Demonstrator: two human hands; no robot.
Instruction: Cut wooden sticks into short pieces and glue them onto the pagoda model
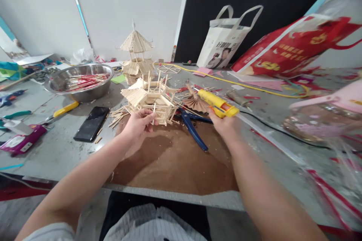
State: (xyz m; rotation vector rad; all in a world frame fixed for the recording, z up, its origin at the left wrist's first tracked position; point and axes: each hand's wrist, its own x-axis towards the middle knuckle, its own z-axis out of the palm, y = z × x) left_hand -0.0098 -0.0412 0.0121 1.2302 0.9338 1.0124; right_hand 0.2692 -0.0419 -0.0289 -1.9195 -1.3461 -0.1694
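A pale wooden stick model (158, 99), with a partly covered roof and upright posts, stands at the back of the brown mat (175, 158). At its front left, my left hand (141, 121) pinches a short wooden stick (154, 112) held upright against the frame. My right hand (224, 122) is wrapped round a yellow glue gun (217, 103), whose nozzle points up and left, to the right of the model. Blue-handled pliers (194, 130) lie on the mat between the model and my right hand. Loose sticks (117, 116) are scattered left of the model.
Behind stands a taller stick pagoda (136, 54). On the left are a metal bowl (85, 92) of sticks, a black phone (92, 123) and a yellow-handled tool (65, 109). A white bag (222, 41), a red bag (291, 47) and a yellow cable (240, 81) are at the back right.
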